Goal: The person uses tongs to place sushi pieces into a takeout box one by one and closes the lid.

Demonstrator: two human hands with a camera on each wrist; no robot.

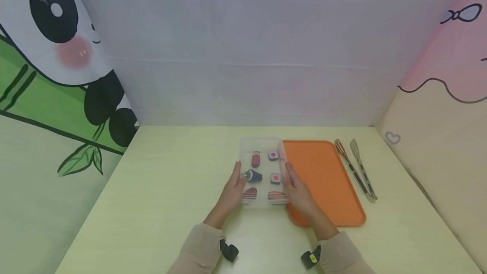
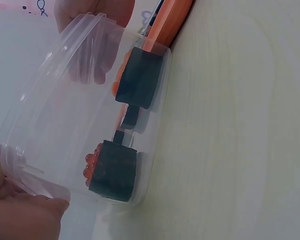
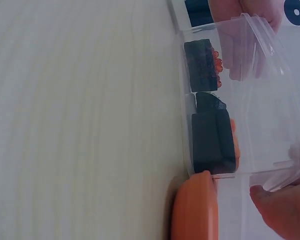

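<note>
Both hands grip a clear plastic box (image 1: 266, 167) by its opposite sides, mid-table. My left hand (image 1: 233, 187) holds its left wall and my right hand (image 1: 298, 190) its right wall, thumbs up at the rim. Inside lie several sushi pieces: two small rolls, the upper roll (image 1: 273, 155) and the lower roll (image 1: 275, 178), a dark cone-shaped hand roll (image 1: 255, 176), and a reddish piece (image 1: 255, 160) at the back. Toward the front are two dark-wrapped pieces with orange topping; one wrapped piece (image 2: 114, 171) shows beaded roe in the left wrist view.
An orange tray (image 1: 327, 181) lies directly right of the box, its left edge overlapped by the box in the head view. Metal tongs (image 1: 359, 181) with dark grips rest beyond the tray, spread apart. A pale wall panel (image 1: 243, 54) stands behind the table.
</note>
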